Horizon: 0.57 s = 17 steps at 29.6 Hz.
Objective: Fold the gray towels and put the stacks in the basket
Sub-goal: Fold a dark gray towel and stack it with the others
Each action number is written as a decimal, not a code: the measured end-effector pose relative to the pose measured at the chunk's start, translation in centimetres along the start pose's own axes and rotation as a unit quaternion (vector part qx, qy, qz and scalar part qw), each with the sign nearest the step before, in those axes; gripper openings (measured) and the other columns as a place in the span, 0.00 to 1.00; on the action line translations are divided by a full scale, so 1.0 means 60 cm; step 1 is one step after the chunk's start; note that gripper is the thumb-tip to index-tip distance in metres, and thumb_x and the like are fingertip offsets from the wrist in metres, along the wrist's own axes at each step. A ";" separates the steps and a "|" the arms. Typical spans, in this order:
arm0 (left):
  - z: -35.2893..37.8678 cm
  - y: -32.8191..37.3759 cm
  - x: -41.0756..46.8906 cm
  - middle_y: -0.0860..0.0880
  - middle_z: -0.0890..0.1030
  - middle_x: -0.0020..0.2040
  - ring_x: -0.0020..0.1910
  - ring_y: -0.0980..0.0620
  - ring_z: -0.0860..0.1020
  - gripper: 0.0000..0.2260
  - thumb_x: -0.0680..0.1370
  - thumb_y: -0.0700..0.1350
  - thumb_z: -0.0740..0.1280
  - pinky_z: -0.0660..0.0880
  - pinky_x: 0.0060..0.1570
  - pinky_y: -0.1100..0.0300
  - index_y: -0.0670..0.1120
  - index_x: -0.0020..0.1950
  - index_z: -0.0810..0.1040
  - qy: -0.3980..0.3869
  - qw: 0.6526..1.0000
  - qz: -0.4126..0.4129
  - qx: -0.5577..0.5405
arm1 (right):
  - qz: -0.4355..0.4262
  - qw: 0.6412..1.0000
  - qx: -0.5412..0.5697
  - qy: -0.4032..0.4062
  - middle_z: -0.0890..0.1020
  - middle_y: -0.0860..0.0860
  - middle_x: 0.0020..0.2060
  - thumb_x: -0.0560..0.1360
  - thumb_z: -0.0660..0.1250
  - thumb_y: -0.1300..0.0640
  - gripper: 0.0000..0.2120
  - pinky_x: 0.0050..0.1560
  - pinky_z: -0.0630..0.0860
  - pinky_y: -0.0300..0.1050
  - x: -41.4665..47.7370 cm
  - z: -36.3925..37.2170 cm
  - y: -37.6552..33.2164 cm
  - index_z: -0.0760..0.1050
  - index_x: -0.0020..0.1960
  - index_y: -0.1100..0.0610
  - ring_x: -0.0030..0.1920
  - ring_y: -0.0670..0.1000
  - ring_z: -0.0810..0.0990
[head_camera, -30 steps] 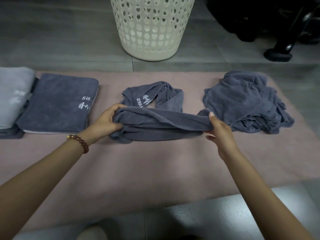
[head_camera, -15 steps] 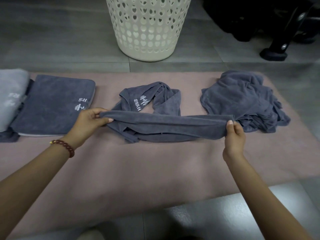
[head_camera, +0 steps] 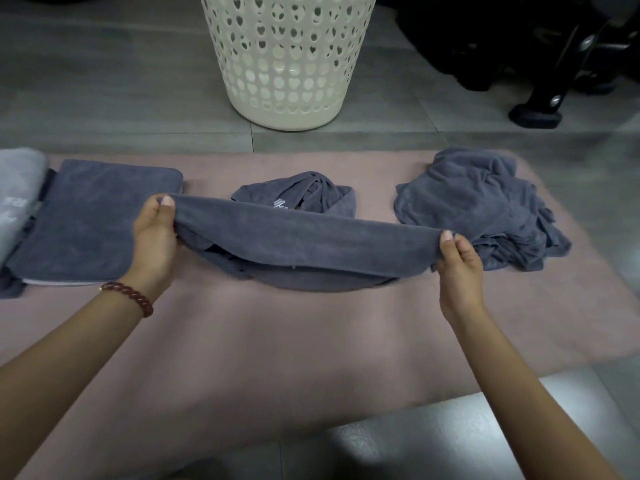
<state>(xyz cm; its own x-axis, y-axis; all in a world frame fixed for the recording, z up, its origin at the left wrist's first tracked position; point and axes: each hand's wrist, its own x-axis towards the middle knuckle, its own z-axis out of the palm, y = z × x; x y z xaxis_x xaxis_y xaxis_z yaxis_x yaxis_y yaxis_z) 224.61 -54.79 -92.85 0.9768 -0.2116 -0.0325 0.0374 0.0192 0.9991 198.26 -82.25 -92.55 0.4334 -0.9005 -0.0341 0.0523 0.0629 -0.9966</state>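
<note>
Where the pink mat [head_camera: 311, 341] lies over gray floor tiles, the lot reads as follows.

1. Dark gray towel [head_camera: 304, 237]: stretched as a long band between both hands above the mat's middle. Its lower folds sag onto the mat, and a bunched part with white lettering lies behind.
2. Left hand [head_camera: 154, 237]: thumb on top and fingers curled beneath, pinching the band's left end. A brown beaded bracelet [head_camera: 128, 297] is on the wrist.
3. Right hand [head_camera: 459, 268]: thumb and forefinger pinch the right end, the other fingers curled below.
4. Folded towel [head_camera: 93, 220]: dark gray, flat on the mat's left part.
5. Light gray towel [head_camera: 17, 188]: at the far left edge, cut off by the frame.
6. Crumpled towel heap [head_camera: 478, 202]: on the mat's right part, just behind the right hand.
7. Laundry basket [head_camera: 287, 64]: cream with heart-shaped holes, upright on the tiles beyond the mat. Its inside is not visible.
</note>
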 end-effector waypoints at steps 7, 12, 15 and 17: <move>0.023 0.013 -0.008 0.57 0.70 0.39 0.37 0.71 0.71 0.12 0.83 0.39 0.53 0.66 0.42 0.75 0.50 0.42 0.68 0.064 0.984 0.144 0.081 | -0.056 0.989 0.015 0.136 0.72 0.44 0.36 0.81 0.58 0.56 0.12 0.43 0.71 0.32 0.015 0.056 -0.028 0.68 0.38 0.51 0.35 0.36 0.71; 0.020 -0.002 0.030 0.52 0.75 0.41 0.46 0.52 0.72 0.11 0.82 0.40 0.55 0.72 0.50 0.57 0.49 0.42 0.71 0.109 0.993 0.036 0.026 | -0.173 0.968 -0.110 0.144 0.71 0.43 0.35 0.80 0.58 0.60 0.07 0.41 0.66 0.26 0.036 0.072 -0.031 0.69 0.44 0.58 0.33 0.33 0.71; 0.018 0.005 0.022 0.50 0.69 0.37 0.36 0.57 0.66 0.11 0.83 0.40 0.52 0.67 0.42 0.66 0.43 0.42 0.68 0.056 0.978 0.117 0.165 | -0.181 0.958 -0.165 0.149 0.72 0.43 0.35 0.80 0.58 0.60 0.05 0.40 0.66 0.25 0.047 0.073 -0.020 0.70 0.46 0.57 0.35 0.32 0.72; 0.019 0.005 0.016 0.47 0.67 0.37 0.38 0.53 0.65 0.10 0.83 0.44 0.53 0.61 0.38 0.62 0.40 0.44 0.66 -0.009 0.958 0.147 0.246 | -0.169 0.956 -0.190 0.147 0.74 0.47 0.37 0.80 0.59 0.59 0.05 0.39 0.65 0.24 0.052 0.073 -0.011 0.71 0.46 0.58 0.35 0.36 0.72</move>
<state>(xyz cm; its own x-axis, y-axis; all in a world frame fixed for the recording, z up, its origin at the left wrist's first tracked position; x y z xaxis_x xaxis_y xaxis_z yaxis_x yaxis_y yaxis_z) 225.33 -56.12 -92.57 0.9255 -0.2854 0.2489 -0.3477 -0.3804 0.8569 203.52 -83.19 -91.67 0.1756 -0.9274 0.3303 -0.2108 -0.3631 -0.9076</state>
